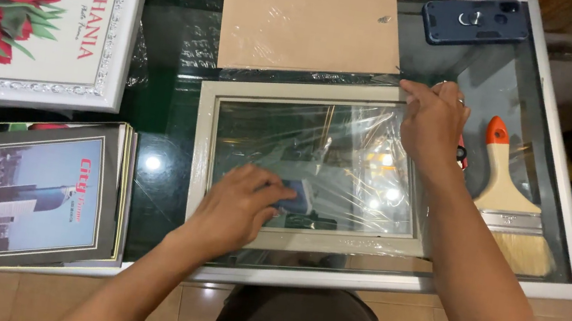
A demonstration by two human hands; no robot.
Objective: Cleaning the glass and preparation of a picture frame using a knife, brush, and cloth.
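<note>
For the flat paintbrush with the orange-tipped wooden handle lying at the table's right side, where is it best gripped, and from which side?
Probably by the pale wooden handle of the paintbrush, coming down from above with fingers across its narrow waist. It lies flat on the glass table, orange tip away from the person, bristles toward them. The right hand sits just beside the tip, so a short reach rightward should do.

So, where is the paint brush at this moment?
In the head view the paint brush lies on the glass table at its right edge, just right of the right hand and the picture frame.
</note>
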